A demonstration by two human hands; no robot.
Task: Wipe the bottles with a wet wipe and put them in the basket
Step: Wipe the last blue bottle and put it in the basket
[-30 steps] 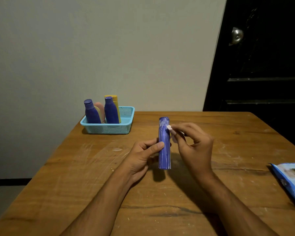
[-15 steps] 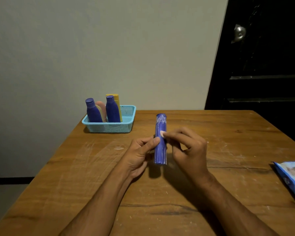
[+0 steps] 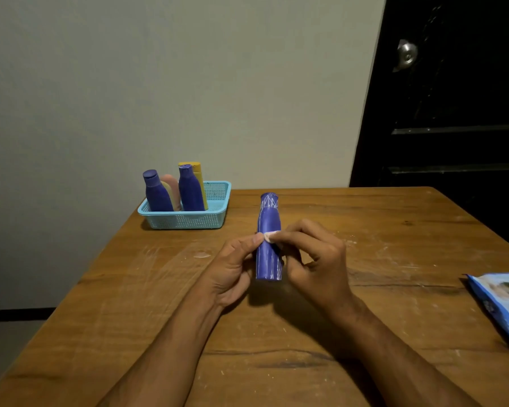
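Note:
A tall blue bottle (image 3: 268, 218) with white line markings is held above the middle of the wooden table (image 3: 394, 230). My left hand (image 3: 232, 271) grips its lower half from the left, thumb on the front. My right hand (image 3: 315, 262) pinches a small white wet wipe (image 3: 269, 236) against the bottle's middle. At the back left stands a light blue mesh basket (image 3: 188, 220) holding two blue bottles (image 3: 157, 192), a yellow one (image 3: 199, 171) and a pink one (image 3: 171, 183).
A blue pack of wet wipes (image 3: 503, 301) lies at the table's right edge. A dark door with a metal knob (image 3: 406, 55) stands behind the table on the right. A plain wall runs along the left and back.
My right hand has slid the wipe down the bottle from near its top to its middle. The bottle has stayed in my left hand.

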